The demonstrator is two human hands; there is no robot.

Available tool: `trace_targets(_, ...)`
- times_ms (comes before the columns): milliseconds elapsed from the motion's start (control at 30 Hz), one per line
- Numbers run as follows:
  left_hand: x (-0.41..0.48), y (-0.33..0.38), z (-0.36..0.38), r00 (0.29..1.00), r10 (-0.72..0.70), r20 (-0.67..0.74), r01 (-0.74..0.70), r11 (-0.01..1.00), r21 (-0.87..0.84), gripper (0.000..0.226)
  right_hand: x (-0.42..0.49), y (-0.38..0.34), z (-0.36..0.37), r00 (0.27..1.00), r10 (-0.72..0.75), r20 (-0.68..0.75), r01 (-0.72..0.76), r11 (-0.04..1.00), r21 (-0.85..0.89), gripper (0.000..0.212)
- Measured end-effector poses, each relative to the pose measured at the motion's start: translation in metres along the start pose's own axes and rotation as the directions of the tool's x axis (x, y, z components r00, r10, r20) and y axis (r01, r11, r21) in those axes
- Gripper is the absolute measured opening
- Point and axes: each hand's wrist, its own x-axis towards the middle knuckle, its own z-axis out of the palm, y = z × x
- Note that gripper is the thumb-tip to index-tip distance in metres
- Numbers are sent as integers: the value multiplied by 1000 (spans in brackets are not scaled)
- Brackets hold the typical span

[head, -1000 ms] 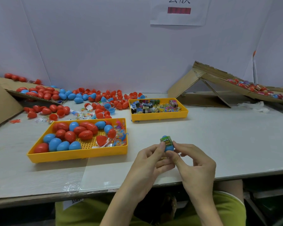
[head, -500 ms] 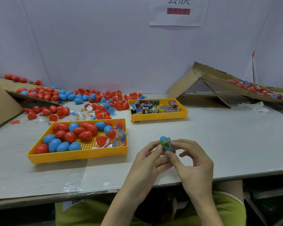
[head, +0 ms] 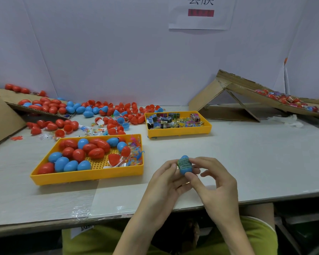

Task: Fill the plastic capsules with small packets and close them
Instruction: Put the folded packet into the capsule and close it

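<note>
**Capsule mid-fill, packet now down against it**

Blue capsule (head: 185,170) is held just above the worktop's (head: 247,162) front edge, about mid-width. Left hand (head: 164,183) has fingers curled round it from the left. Right hand (head: 216,183) pinches it between thumb and forefinger, other fingers loose.

Green packet (head: 184,162) stood up out of the capsule top a second ago. It now lies low and flat across the capsule's middle, so the pushing-in looks mostly done. Can't tell if it is fully inside or if the halves are snapped; closing likely comes next.

Behind-left is the near yellow tray (head: 87,178) with red and blue capsules. Further back at centre, the packet tray (head: 179,132). Loose capsules (head: 50,107) lie along the back-left edge, and a cardboard ramp (head: 228,85) sits at the back-right corner.
</note>
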Motion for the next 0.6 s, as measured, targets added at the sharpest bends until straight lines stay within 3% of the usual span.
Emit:
trace_targets(267, -1, 0, -2, 1000, 11, 22, -11, 1000, -6, 42, -1, 1, 1, 1000, -1, -18, 1, 1000, 0, 32)
trace_targets(600, -3, 2, 0, 999, 17, 45, -18, 1000, 12, 34, -2, 3, 2, 997, -65, -51, 65, 998, 0, 27)
